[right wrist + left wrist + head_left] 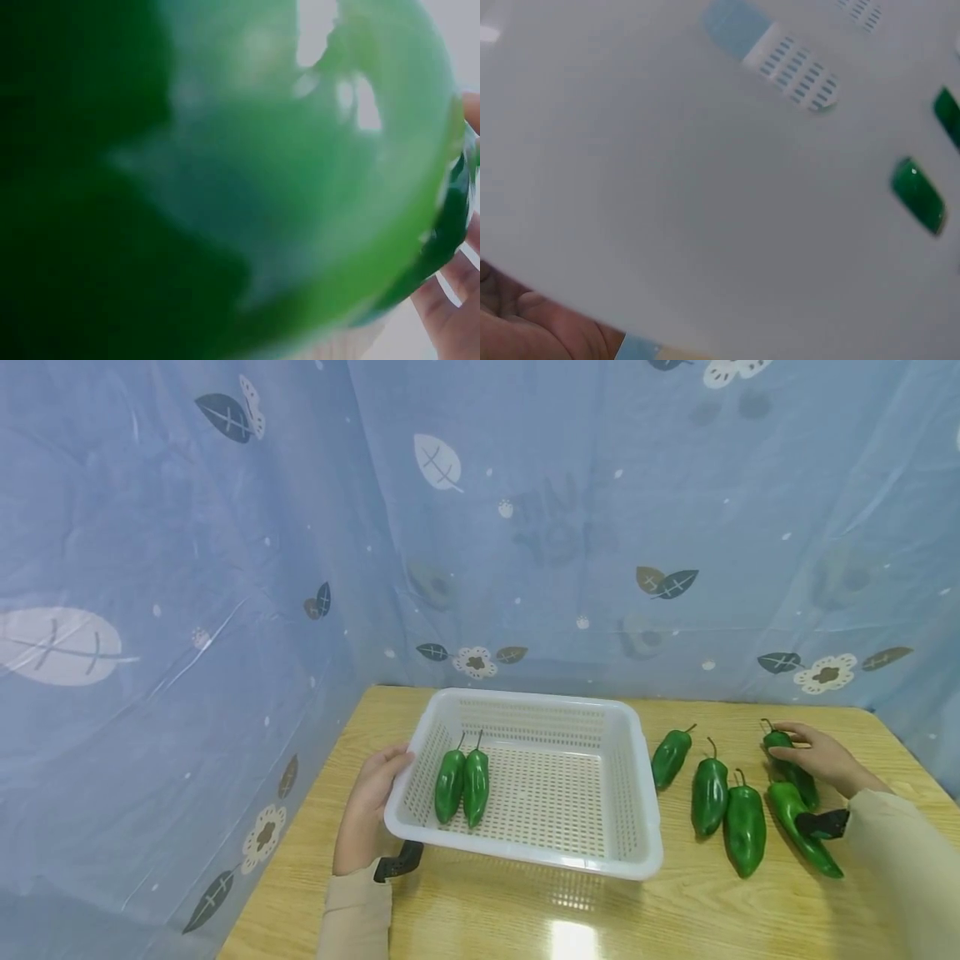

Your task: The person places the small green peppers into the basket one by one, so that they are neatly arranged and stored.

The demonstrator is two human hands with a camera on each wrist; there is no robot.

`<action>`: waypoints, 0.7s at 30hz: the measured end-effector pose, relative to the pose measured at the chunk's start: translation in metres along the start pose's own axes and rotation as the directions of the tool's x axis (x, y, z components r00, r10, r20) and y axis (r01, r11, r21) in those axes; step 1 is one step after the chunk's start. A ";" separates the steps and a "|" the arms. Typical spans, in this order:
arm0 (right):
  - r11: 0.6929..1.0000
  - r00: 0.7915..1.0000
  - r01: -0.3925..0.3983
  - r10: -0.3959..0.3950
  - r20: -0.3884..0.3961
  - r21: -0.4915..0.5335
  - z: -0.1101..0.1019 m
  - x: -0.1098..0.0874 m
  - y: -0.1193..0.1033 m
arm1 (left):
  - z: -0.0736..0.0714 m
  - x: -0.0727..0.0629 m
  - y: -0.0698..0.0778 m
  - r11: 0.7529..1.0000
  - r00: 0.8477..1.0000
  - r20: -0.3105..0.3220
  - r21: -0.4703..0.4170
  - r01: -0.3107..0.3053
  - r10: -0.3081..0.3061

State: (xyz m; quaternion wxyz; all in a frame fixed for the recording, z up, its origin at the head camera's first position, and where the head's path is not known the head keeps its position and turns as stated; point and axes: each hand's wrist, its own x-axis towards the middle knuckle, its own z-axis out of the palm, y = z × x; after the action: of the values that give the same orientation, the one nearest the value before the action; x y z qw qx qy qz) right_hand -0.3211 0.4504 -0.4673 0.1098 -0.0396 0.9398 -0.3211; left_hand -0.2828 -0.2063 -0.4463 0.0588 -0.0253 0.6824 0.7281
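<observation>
My left hand grips the left rim of a white plastic basket with slotted walls. Two dark green peppers lie side by side at the basket's left end. In the left wrist view, the basket's pale wall fills most of the picture. At the far right, my right hand holds a dark green pepper between thumb and fingers, near its stem end. A lighter green, curved pepper lies just in front of it, under the wrist. Glossy green fills the right wrist view, with the fingers at its right edge.
Between basket and right hand lie three more green peppers, one at the back, one in the middle and one nearer. Everything stands on a wooden table. A blue patterned curtain hangs behind and at the left.
</observation>
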 end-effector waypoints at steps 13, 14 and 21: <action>1.000 0.999 -0.007 0.007 0.043 -0.014 0.001 0.004 -0.006 | 0.001 -0.001 -0.001 1.000 1.000 0.004 0.011 -0.005 0.005; 1.000 0.999 -0.004 0.004 0.044 -0.010 0.001 0.004 -0.007 | 0.001 -0.001 -0.001 1.000 1.000 0.001 0.004 -0.002 0.002; 1.000 0.999 0.001 -0.002 0.032 0.015 0.003 0.006 -0.007 | 0.001 0.000 0.002 1.000 1.000 0.003 -0.008 -0.013 0.013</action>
State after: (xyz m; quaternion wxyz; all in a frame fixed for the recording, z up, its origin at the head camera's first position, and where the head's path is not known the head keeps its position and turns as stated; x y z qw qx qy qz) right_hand -0.3261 0.4423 -0.4661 0.1249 -0.0447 0.9355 -0.3274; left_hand -0.2828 -0.2051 -0.4444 0.0550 -0.0198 0.6797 0.7312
